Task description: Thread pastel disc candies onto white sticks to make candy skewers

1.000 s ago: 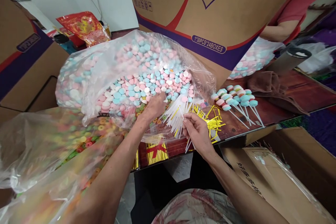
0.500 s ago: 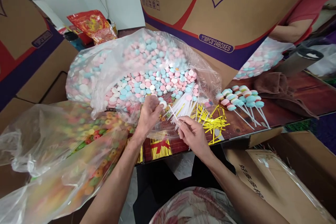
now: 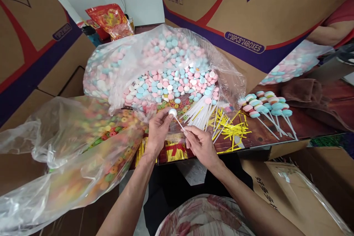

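Note:
My left hand (image 3: 159,127) pinches a white round candy (image 3: 173,112) between thumb and fingers. In my right hand (image 3: 200,142) a thin white stick (image 3: 179,122) is gripped near its lower end, its upper tip touching the candy; whether it has gone in I cannot tell. Beyond both hands, a clear plastic bag (image 3: 118,77) lies open with pink, blue and white candies (image 3: 171,81). A bundle of white sticks (image 3: 200,112) rests at its right front, beside loose yellow twist ties (image 3: 233,127). Several finished-looking candy skewers (image 3: 267,103) lie further right.
At the left, another plastic bag (image 3: 83,155) holds colourful ring candies. Large cardboard boxes (image 3: 204,3) stand behind and at the left. A brown cloth (image 3: 306,97) lies at the right, near a person's arm (image 3: 329,35). An open carton (image 3: 293,191) sits below the table's edge.
My hands have come together: the stick's tip, earlier apart from the white candy, now meets it. The view has shifted, so everything appears further right.

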The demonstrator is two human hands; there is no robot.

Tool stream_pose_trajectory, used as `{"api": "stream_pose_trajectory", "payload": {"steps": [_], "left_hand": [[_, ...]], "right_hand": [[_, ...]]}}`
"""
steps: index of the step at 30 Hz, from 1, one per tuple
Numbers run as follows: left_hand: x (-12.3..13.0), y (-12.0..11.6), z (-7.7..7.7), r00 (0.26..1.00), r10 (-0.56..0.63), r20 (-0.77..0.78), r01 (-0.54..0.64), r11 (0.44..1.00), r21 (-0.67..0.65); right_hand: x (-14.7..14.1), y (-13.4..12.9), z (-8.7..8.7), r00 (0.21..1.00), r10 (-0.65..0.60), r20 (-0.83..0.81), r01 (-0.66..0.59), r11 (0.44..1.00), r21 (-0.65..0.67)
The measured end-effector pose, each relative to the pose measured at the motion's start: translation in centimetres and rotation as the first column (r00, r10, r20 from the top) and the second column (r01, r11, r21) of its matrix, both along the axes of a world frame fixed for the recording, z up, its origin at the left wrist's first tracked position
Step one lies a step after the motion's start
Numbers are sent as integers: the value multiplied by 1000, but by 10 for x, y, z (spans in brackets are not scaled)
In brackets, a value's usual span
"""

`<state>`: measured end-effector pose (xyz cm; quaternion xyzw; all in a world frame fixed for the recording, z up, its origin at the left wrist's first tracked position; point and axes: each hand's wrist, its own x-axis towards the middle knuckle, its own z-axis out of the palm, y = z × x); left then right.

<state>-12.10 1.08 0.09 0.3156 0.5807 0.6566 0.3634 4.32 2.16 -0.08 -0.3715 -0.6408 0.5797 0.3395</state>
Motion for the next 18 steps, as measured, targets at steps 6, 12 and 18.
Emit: {"api": "stream_pose_trajectory", "payload": {"steps": [6, 12, 18], "left_hand": [[6, -3, -7, 990, 70, -125, -72, 997, -11], [11, -13, -8, 836, 139, -530, -150, 988, 23], [15, -22, -8, 698, 186, -691, -196, 978, 65]], "right_hand": [[0, 2, 5, 999, 25, 34, -27, 999, 44], [-8, -1, 11, 998, 18, -52, -26, 986, -164], [-22, -12, 4, 974, -84, -213, 10, 944, -329]]}}
